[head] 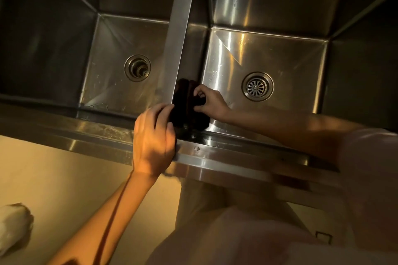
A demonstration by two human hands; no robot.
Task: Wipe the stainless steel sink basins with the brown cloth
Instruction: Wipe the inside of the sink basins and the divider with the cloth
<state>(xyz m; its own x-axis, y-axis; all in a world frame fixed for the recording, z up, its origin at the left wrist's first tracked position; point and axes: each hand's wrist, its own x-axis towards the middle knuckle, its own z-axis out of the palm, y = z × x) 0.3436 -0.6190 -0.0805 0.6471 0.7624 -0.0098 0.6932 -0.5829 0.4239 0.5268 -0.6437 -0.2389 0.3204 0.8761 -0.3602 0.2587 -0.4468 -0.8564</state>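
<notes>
Two steel basins (pixel 133 49), the divider (pixel 181 34) between them. The brown cloth (pixel 187 103) hangs against the right basin's (pixel 280 60) near-left corner; bunched like that, it could slip down. Left hand (pixel 153 142) curls over the front rim, touching the cloth's edge; right hand (pixel 212 101) pinches it closed.

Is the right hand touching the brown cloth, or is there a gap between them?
Touching. In the head view, the right hand has its fingers curled onto the brown cloth, pressing it against the divider side of the right basin; no gap shows.
</notes>
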